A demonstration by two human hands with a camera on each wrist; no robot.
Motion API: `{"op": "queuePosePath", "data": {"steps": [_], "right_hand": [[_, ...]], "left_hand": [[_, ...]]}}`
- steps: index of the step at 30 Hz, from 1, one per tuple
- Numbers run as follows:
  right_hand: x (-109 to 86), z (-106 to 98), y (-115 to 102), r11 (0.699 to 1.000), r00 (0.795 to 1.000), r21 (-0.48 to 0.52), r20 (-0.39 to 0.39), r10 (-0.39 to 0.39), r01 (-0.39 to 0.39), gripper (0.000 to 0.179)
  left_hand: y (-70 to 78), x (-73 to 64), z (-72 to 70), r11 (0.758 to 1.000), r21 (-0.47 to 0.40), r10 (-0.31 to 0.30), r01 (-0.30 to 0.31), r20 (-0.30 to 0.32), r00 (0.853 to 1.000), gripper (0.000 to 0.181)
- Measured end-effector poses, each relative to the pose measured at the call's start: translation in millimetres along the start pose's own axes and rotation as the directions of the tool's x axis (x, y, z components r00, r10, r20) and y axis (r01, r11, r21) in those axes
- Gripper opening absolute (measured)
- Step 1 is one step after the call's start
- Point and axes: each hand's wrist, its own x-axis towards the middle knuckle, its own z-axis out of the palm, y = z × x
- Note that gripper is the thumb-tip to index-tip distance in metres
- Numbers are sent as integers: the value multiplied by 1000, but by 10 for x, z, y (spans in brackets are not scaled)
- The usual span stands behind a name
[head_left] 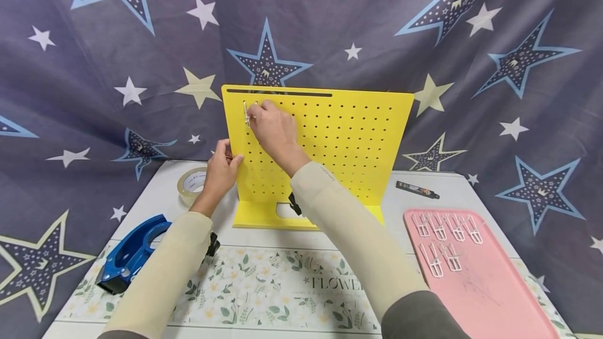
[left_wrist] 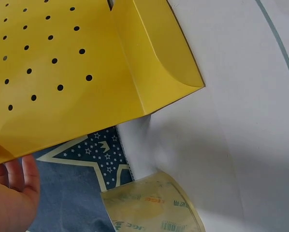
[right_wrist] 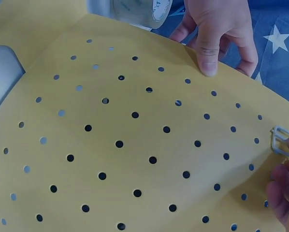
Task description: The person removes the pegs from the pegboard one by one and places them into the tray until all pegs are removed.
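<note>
A yellow pegboard [head_left: 400, 124] stands upright on its folded base at the back of the table. My left hand [head_left: 221, 170] grips its left edge, with the thumb on the front face and the other fingers behind. Near the top left corner, a white wire pegboard hook [head_left: 246, 114] lies against the board, pinched in the fingertips of my right hand [head_left: 277, 128]. The right wrist view catches the looped end of this hook [right_wrist: 278, 139] beside the fingers; those fingers are cut off by the frame's edge.
More white hooks [head_left: 435, 266] lie in two rows on a pink tray [head_left: 513, 302] at the right. Behind the tray is a small black packet [head_left: 416, 190]. To the left are a tape roll [head_left: 183, 186] and a blue tape dispenser [head_left: 123, 258]. A floral mat [head_left: 264, 297] covers the front.
</note>
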Motion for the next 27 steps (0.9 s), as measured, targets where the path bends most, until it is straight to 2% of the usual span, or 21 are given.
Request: {"op": "queuePosePath", "data": {"steps": [11,21,27], "right_hand": [[3,-46,-24,1000,999,17,34,17,-17,20],[10,-93,-26,999,1000,43,0,-4,4,19],[-6,-183,10,997,999,65,-12,-49,49,18]], "left_hand": [[-12,-6,-8,1000,3,-1,1,-2,1000,41],[-14,-2,-6,1000,0,-2,2,4,1000,41],[-24,6,-5,1000,4,-6,6,10,1000,41]]}}
